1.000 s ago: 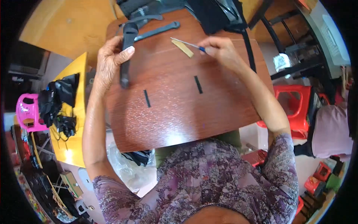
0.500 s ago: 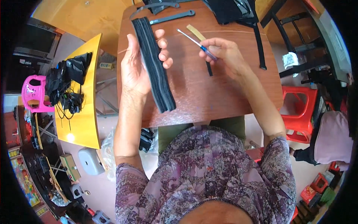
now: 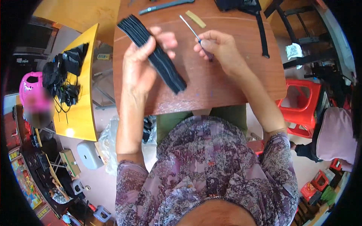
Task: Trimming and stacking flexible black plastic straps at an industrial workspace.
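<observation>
From my remote seat, I start at the left of the frame: a yellow table [image 3: 83, 116] carries dark straps and cords [image 3: 66, 71], well apart from the hands. Moving right, here's the left hand [image 3: 141, 62], left of centre, and it has the black strip [image 3: 163, 64], ribbed lengthwise, slanting down from upper left over the brown table [image 3: 215, 83]. The thumb lies across the strip, the other fingers reach past its right edge, a little blurred; I read that as a clamp on the middle, probably so neither end tips. Along the top edge, a dark grey bar [image 3: 166, 6] lies flat, out of the hands' way, I'd judge. Next, upper centre, a screwdriver [image 3: 190, 29], its shaft pointing up and left, and a tan piece [image 3: 195, 19] just beside it on the tabletop. The right hand [image 3: 217, 47] has its fingers closed around the handle, leaving the shaft free, presumably for control of the tip. Finally, upper right, a black strap [image 3: 264, 39] hangs near the table's edge.
</observation>
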The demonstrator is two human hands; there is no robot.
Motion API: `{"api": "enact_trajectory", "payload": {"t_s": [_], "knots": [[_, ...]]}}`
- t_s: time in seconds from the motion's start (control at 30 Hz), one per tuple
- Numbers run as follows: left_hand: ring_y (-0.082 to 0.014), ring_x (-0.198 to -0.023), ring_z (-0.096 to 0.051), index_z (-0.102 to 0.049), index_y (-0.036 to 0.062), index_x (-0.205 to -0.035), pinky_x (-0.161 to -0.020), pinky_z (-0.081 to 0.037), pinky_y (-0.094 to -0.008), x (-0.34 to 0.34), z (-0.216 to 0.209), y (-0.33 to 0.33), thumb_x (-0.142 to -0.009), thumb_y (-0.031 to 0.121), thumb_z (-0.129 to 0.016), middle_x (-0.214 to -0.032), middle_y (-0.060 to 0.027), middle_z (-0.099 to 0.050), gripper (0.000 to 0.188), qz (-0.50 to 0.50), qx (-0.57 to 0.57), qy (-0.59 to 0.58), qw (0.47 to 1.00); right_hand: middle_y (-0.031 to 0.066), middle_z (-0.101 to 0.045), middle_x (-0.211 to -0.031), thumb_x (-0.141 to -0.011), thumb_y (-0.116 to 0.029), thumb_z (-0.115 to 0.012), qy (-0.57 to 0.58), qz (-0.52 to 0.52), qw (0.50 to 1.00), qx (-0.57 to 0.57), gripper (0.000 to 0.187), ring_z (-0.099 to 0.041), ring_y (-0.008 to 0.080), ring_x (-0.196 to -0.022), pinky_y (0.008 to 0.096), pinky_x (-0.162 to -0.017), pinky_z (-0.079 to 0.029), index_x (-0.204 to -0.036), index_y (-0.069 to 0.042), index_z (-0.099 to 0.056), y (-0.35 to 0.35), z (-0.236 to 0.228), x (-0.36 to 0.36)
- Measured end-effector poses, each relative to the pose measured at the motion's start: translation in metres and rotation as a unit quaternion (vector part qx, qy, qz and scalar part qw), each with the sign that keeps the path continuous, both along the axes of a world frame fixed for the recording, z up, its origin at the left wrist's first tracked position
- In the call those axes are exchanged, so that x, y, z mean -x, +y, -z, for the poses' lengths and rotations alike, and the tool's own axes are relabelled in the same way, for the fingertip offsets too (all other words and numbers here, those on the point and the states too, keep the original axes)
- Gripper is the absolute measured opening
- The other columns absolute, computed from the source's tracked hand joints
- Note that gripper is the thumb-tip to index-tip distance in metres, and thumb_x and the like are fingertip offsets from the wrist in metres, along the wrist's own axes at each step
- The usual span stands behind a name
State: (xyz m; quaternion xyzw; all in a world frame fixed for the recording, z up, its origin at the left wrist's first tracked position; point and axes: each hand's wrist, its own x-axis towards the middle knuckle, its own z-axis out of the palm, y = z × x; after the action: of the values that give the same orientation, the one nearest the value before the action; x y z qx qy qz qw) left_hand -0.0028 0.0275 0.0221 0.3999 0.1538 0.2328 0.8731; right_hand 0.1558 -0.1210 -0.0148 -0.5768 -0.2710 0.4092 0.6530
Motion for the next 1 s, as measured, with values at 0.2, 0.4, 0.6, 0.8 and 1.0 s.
{"api": "enact_trajectory", "payload": {"t_s": [0.2, 0.4, 0.6, 0.8, 1.0], "knots": [[-0.0356, -0.09, -0.063, -0.051, -0.0047, -0.112, -0.073, -0.055, -0.0435, 0.016, -0.003, -0.019, -0.085, 0.013, -0.063, -0.104, -0.0258, -0.06, 0.034, 0.055, 0.043, -0.057, 0.996, 0.0091, -0.064, -0.081, -0.087, -0.001, -0.049, -0.011, 0.037, 0.999, -0.027, 0.016, -0.057, 0.0112, -0.064, 0.0235, -0.056, -0.047, -0.1, 0.002, -0.058, 0.003, -0.02, 0.014], [-0.029, -0.094, -0.06, -0.051, -0.0022, -0.116, -0.083, -0.05, -0.0434, 0.016, 0.013, -0.022, -0.082, 0.014, -0.068, -0.102, -0.0158, -0.06, 0.042, 0.075, 0.157, -0.162, 0.971, 0.0095, -0.064, -0.085, -0.088, -0.005, -0.052, 0.074, 0.022, 0.993, -0.092, 0.017, -0.058, 0.0123, -0.071, 0.0236, -0.059, -0.046, -0.102, 0.001, -0.059, -0.019, -0.039, 0.027], [-0.0265, -0.089, -0.062, -0.052, -0.0013, -0.115, -0.08, -0.051, -0.0409, 0.022, 0.017, -0.027, -0.084, 0.012, -0.066, -0.098, -0.0144, -0.061, 0.036, 0.03, 0.155, -0.127, 0.979, 0.0035, -0.055, -0.073, -0.093, -0.02, -0.047, 0.18, -0.043, 0.89, -0.416, 0.02, -0.05, 0.0123, -0.068, 0.0265, -0.05, -0.037, -0.083, -0.003, -0.052, -0.062, -0.11, 0.067], [-0.0289, -0.089, -0.064, -0.052, 0.0018, -0.114, -0.075, -0.055, -0.042, 0.012, 0.014, -0.041, -0.088, 0.016, -0.06, -0.1, -0.017, -0.062, 0.03, 0.001, 0.144, -0.042, 0.989, 0.0144, -0.06, -0.111, -0.088, -0.019, -0.06, 0.022, -0.364, 0.828, -0.426, 0.015, -0.052, 0.017, -0.105, 0.0323, -0.067, -0.049, -0.099, -0.015, -0.068, -0.113, -0.175, 0.039], [-0.0308, -0.086, -0.065, -0.05, 0.0058, -0.114, -0.071, -0.057, -0.0433, 0.007, 0.009, -0.043, -0.091, 0.02, -0.057, -0.099, -0.0212, -0.062, 0.028, -0.031, 0.12, 0.008, 0.992, 0.0097, -0.06, -0.105, -0.086, -0.016, -0.061, 0.055, -0.274, 0.845, -0.456, 0.014, -0.052, 0.0164, -0.1, 0.0321, -0.065, -0.048, -0.098, -0.015, -0.068, -0.133, -0.174, 0.063]]}}
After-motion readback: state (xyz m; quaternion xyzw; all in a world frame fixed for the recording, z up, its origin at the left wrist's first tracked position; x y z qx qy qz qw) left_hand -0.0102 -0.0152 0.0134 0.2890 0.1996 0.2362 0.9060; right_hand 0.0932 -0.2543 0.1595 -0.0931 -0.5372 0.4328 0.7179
